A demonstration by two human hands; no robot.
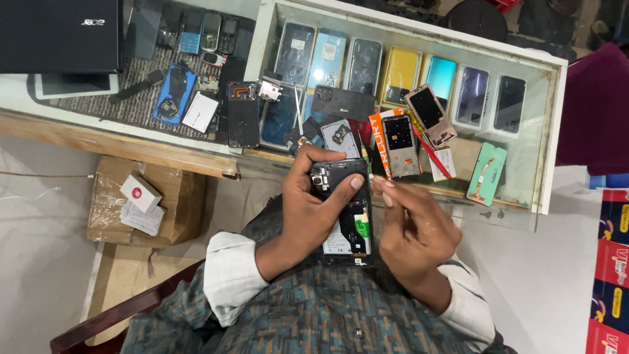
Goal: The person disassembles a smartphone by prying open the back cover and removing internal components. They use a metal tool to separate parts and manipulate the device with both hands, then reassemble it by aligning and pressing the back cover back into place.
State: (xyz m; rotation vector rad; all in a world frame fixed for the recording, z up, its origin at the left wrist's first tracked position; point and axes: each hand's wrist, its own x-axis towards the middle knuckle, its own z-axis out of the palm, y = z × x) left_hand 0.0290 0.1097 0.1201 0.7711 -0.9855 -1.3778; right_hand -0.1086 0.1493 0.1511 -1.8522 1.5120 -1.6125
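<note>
Opened phone: glossy black plastic frame, bare circuit parts and metal shields inside. Glass counter behind phone: smooth, glossy top, white-painted frame. Mat, left of counter: rough woven cloth. Box below mat: matt brown cardboard. Sleeves: soft patterned cloth, white cuffs.

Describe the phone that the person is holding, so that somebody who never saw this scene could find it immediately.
Start at the glass display counter with its row of phone cases, then look just below its near edge. There the left hand grips an opened black phone, the right hand beside it. Unlike the loose parts lying on the glass, it is held up, back cover off, insides exposed.
</note>
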